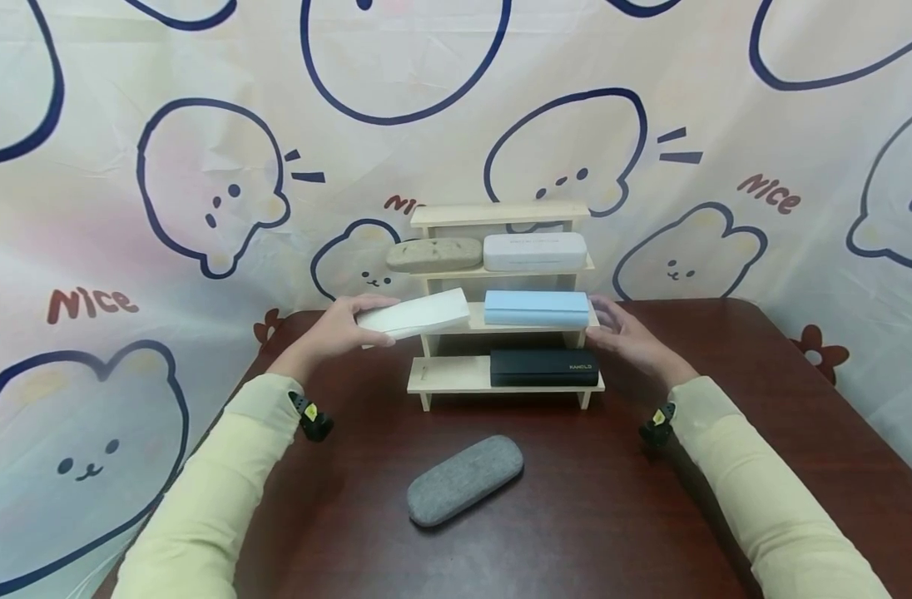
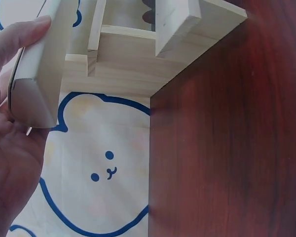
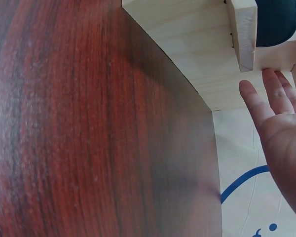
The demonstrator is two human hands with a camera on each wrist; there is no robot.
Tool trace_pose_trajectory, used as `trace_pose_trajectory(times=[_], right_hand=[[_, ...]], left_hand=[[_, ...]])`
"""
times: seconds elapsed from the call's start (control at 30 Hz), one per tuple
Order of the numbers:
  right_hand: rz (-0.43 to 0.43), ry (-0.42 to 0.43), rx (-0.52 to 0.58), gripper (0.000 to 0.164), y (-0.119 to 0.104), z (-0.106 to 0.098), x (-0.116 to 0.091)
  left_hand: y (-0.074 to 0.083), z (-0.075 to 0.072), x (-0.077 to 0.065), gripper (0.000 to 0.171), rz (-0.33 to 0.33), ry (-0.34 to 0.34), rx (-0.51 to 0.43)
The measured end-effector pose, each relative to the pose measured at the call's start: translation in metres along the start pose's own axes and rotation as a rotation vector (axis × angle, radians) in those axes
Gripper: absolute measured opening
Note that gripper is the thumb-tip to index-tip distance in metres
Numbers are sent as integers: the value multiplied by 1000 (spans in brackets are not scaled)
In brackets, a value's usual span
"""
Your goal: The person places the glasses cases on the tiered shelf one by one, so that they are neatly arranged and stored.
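My left hand [image 1: 342, 326] grips the left end of a white glasses case [image 1: 417, 314], thumb on one side and fingers on the other. The case is tilted, its right end raised, at the left part of a wooden tiered shelf's [image 1: 501, 215] third tier. On that tier's right half lies a light blue glasses case [image 1: 537, 309]. Beside its right end is my right hand [image 1: 637, 339], at the shelf's edge. In the right wrist view the fingers [image 3: 277, 94] reach out fairly straight along the shelf's side; whether they touch it I cannot tell.
A mottled beige case [image 1: 435, 254] and another white case [image 1: 534, 252] sit on the second tier. The bottom tier carries a black case [image 1: 534, 368] at its right. In front of the shelf, a grey felt case [image 1: 465, 481] lies slanted on the dark red-brown table [image 1: 591, 516].
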State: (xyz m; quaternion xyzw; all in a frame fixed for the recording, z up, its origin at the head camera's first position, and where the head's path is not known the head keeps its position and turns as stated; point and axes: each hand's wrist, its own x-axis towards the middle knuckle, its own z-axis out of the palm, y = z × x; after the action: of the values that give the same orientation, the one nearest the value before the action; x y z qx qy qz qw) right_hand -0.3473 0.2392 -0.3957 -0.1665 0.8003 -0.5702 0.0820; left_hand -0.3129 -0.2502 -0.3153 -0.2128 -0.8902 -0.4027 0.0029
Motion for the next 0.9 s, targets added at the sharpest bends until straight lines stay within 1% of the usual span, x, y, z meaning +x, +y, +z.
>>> trace_pose_trajectory(times=[0.17,0.37,0.57,0.9], right_hand=[[-7,-7,-4,78,0,-1,1],[-20,-20,-1,77,0,-1,1],[-18,-32,5,78,1,-2,1],[-37,-37,10,76,3,-3,3]], left_hand=[[-2,-1,8,64,-26,-23,-9],[-1,1,17,63,-44,-22,-43],[0,4,24,64,-63,-20,-38],[0,5,35,63,-88,-36,-30]])
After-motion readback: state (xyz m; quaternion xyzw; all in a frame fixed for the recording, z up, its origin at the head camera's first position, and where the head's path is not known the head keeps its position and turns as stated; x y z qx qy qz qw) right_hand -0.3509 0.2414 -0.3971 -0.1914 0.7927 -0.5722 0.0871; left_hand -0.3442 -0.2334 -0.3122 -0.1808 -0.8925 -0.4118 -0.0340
